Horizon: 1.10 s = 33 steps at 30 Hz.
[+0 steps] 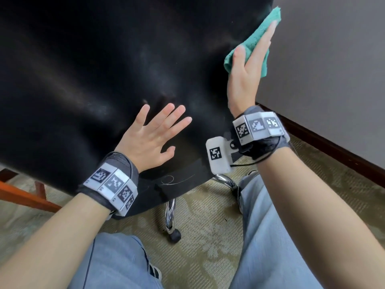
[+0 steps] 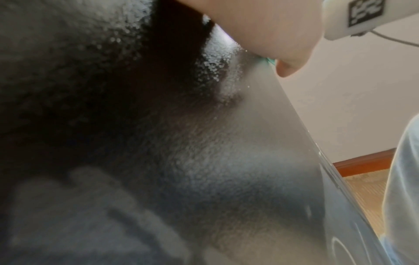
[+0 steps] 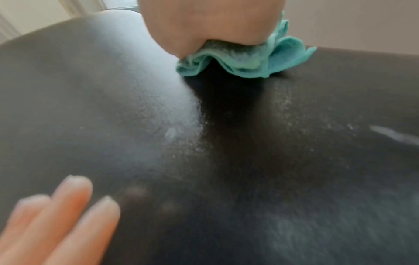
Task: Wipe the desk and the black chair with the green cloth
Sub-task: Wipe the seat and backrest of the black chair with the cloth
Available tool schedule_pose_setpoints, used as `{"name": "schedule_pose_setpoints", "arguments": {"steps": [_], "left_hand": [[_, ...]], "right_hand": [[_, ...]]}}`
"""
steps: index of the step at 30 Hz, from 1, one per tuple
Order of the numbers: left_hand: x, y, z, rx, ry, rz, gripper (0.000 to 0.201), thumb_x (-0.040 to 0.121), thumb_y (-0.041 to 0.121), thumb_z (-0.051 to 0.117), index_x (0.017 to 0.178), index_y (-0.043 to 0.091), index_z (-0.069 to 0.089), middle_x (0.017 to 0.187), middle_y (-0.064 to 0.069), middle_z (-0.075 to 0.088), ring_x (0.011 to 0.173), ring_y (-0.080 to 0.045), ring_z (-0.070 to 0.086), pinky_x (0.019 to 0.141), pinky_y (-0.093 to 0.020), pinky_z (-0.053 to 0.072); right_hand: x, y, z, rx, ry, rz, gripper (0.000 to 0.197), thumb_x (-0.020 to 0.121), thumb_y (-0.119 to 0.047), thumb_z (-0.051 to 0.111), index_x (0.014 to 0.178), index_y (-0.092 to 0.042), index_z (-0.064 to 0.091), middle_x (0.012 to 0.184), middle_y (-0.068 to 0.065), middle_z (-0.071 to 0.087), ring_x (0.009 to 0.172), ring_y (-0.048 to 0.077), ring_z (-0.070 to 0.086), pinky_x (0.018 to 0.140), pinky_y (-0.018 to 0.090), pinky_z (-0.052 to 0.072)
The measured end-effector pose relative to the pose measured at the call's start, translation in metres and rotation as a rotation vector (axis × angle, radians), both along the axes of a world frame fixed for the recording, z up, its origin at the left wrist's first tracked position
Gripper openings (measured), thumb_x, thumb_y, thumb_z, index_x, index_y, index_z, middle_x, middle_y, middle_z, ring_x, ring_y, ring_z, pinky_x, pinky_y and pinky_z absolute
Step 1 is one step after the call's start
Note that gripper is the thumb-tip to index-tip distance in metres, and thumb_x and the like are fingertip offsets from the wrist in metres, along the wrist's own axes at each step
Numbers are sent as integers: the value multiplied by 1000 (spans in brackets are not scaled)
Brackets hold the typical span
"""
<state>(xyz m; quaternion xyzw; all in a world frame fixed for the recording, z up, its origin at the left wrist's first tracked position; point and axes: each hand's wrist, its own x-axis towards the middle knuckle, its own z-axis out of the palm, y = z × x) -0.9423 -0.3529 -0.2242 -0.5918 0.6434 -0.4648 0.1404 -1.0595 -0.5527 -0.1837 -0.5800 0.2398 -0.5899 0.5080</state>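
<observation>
— Head view first. What is on the left?

— A brown wood bar [image 1: 25,197] sits low at the left edge. Next comes the chair [image 1: 93,69]. It is big and black and fills most of the picture.

— And the hands?

— The left hand [image 1: 150,136] lies flat on the chair, low down. Its fingers [image 1: 166,113] are straight and spread apart. It holds nothing. Under the chair you can see a shiny leg [image 1: 169,213] with a small black wheel, on a pale rug [image 1: 208,226].

— Where is the cloth?

— The cloth [image 1: 252,44] is up at the right edge of the chair, well apart from the left hand. The right hand [image 1: 248,67] presses it flat on the chair. The fingers are straight and close together, and the thumb lies on the cloth too.

— What does the right wrist view show?

— The cloth [image 3: 244,61] is bunched in folds under the right hand [image 3: 208,23], touching the chair [image 3: 272,161]. The left hand's fingers [image 3: 75,190] show at the bottom left.

— And past the chair?

— A gray wall [image 1: 333,59] with a dark strip along the floor.
</observation>
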Motion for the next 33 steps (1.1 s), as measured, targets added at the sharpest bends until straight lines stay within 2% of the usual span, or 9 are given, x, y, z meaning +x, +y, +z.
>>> {"name": "schedule_pose_setpoints", "arguments": {"steps": [7, 13, 18, 21, 23, 25, 26, 29, 33], "left_hand": [[-1, -4, -1, 1, -22, 20, 80, 85, 48, 33, 152, 19, 3, 157, -5, -19, 144, -20, -17, 113, -50, -11], [-1, -4, -2, -14, -24, 24, 78, 86, 49, 31, 152, 19, 4, 157, -6, -19, 144, -20, -18, 113, -50, -12], [0, -4, -3, -20, -13, 2, 79, 85, 49, 33, 152, 19, 4, 157, -5, -17, 144, -20, -17, 113, -51, -10], [0, -4, -4, -18, -14, -12, 81, 85, 50, 32, 152, 17, 2, 157, -5, -17, 145, -20, -16, 113, -51, -10], [1, -4, -3, -19, -10, -19, 82, 85, 51, 32, 152, 16, 0, 157, -5, -18, 145, -21, -17, 113, -52, -10], [1, -3, -3, -24, -8, -20, 83, 85, 51, 31, 152, 15, 0, 157, -5, -18, 145, -21, -16, 113, -51, -10], [1, -3, -4, -26, -9, -18, 83, 85, 51, 31, 152, 14, 0, 157, -5, -17, 145, -21, -16, 113, -51, -9], [2, -2, -4, -40, -15, -13, 83, 85, 52, 32, 152, 14, 0, 158, -5, -16, 145, -21, -15, 114, -51, -9], [3, -1, -4, -47, -21, -25, 83, 84, 50, 34, 152, 15, 3, 158, -4, -13, 145, -20, -13, 114, -51, -8]], "right_hand": [[11, 7, -59, 231, 72, -131, 68, 91, -24, 34, 149, 1, 7, 157, 15, 9, 146, 22, 9, 118, 27, 7], [0, 14, -104, 364, 218, -37, 56, 101, -16, 26, 151, -12, 0, 160, 4, 5, 146, 16, 8, 119, 36, 8], [-7, -5, -71, 497, 89, -88, 48, 102, -28, 24, 144, -11, 36, 143, 8, 45, 130, 21, 43, 112, 40, 30], [-2, -7, -30, 394, -14, -117, 55, 97, -33, 24, 144, -8, 36, 145, 9, 43, 134, 21, 38, 114, 38, 27], [5, -4, -7, 252, -55, -128, 58, 96, -30, 24, 148, -6, 26, 154, 9, 28, 143, 21, 21, 117, 22, 12], [7, 11, 3, 42, -32, -127, 53, 99, -16, 25, 148, -1, 17, 157, 14, 14, 146, 25, 7, 106, 1, 2], [7, 19, -2, -67, -7, -120, 52, 98, -11, 27, 147, 2, 16, 157, 18, 12, 146, 30, 4, 103, -2, 0], [2, 34, -47, -299, 177, -38, 51, 97, -9, 33, 146, 0, 20, 154, 23, 13, 144, 38, 3, 111, 7, -2], [-17, 55, -120, -296, 474, 99, 51, 93, -25, 30, 141, -26, 13, 152, -3, 6, 144, 19, -1, 113, 11, -4]]}}
